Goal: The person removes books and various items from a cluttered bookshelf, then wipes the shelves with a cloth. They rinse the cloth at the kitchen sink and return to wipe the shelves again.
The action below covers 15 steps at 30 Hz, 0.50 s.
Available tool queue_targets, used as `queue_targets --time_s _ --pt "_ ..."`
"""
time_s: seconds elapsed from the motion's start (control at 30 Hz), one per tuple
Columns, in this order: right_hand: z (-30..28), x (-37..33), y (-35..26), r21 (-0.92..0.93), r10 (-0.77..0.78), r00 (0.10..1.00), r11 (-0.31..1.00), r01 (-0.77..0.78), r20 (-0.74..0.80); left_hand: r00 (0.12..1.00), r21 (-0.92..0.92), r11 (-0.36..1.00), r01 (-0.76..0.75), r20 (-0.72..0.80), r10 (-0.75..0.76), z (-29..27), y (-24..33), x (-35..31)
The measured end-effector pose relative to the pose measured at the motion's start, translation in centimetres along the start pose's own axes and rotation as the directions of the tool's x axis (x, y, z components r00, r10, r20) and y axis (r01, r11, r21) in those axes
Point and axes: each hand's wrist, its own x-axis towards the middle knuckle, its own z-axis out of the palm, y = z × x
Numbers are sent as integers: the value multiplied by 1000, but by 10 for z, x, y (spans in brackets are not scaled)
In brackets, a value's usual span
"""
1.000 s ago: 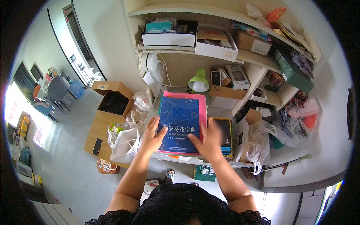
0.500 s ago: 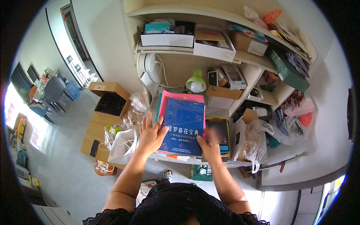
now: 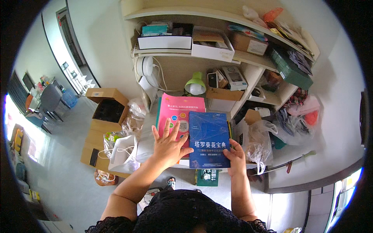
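Observation:
A blue book [image 3: 208, 130] with white lettering lies over the right part of a pink book [image 3: 175, 106] on the desk. My right hand [image 3: 236, 159] grips the blue book by its lower right edge, thumb on the cover and fingers behind. With fingers spread, my left hand [image 3: 169, 143] rests flat on the pink book, its thumb tip close to the blue book's left edge. A teal edge shows from under the pink book at its left. The darker book at the right is mostly hidden behind the blue one.
A green lamp [image 3: 196, 83] stands behind the books. Left of them are a white paper bag [image 3: 123, 155], a phone [image 3: 94, 157] and an open cardboard box [image 3: 108, 106]. At the right, a plastic bag [image 3: 262, 136] hangs by a carton. Shelves with boxes [image 3: 165, 42] rise behind.
The blue book has slid right with my right hand, baring the pink book's cover. My left hand has shifted right onto the pink book. The whole view has shifted slightly.

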Motion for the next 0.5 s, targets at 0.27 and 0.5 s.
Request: queue_targets --time_s 0.27,0.5 --pt "-79 62 3 54 -186 970 979 196 -154 998 -3 998 59 20 -58 3 -1 -7" --pt "-129 126 69 -712 -166 976 702 18 -140 999 -10 999 46 -4 -46 1 1 -5"
